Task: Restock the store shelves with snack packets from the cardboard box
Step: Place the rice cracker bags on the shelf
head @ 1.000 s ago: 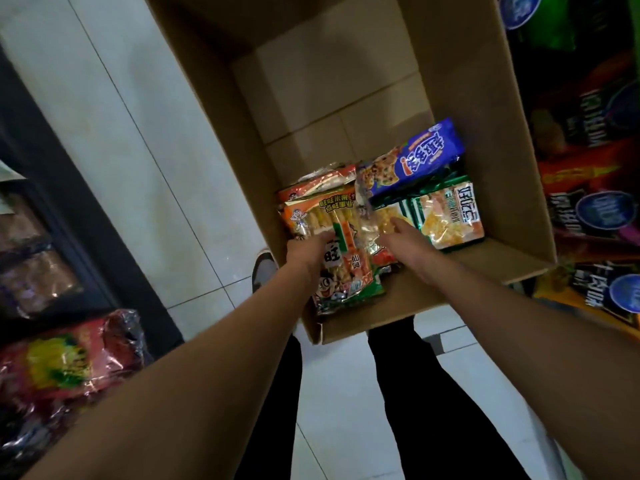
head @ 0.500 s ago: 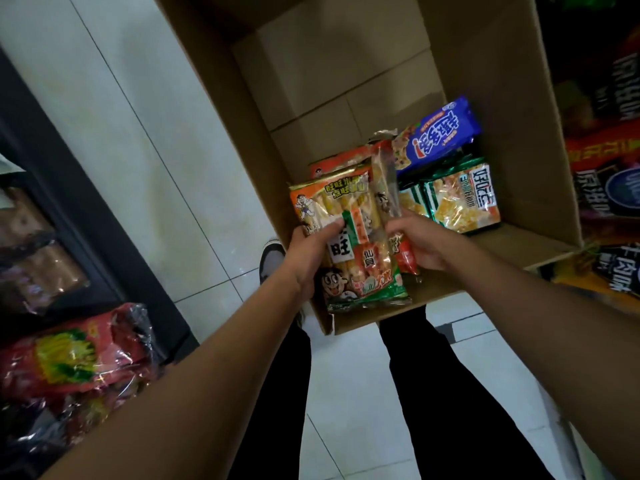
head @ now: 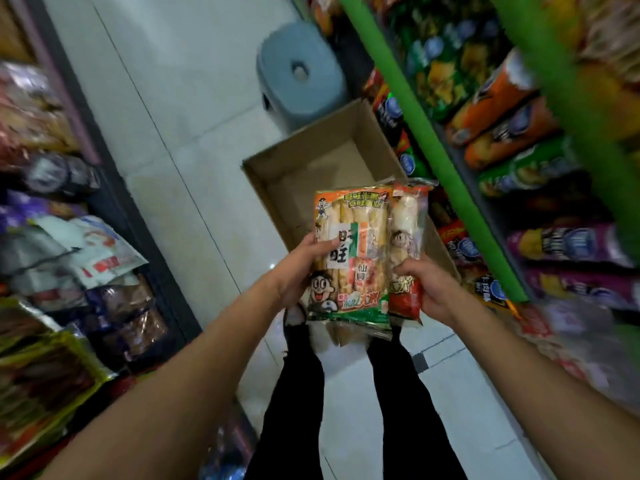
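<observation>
Left hand (head: 300,268) grips the rice cracker packet (head: 349,258), right hand (head: 433,289) grips the red packet (head: 405,251); both are held above the cardboard box (head: 277,174). Carrying step: next, probably, find their row on the shelves (head: 502,161).

Two snack packets sit side by side above the near end of the cardboard box (head: 308,168), which stands on the floor (head: 166,98). The left hand (head: 300,268) grips the left packet (head: 349,258); the right hand (head: 427,285) grips the right packet (head: 407,237). Beyond the box stands a stool (head: 299,76). Stocked shelves line the aisle: the left shelves (head: 52,237) and the right shelves (head: 519,133), the box just beside the latter. The person's legs (head: 346,393) are below the packets.
</observation>
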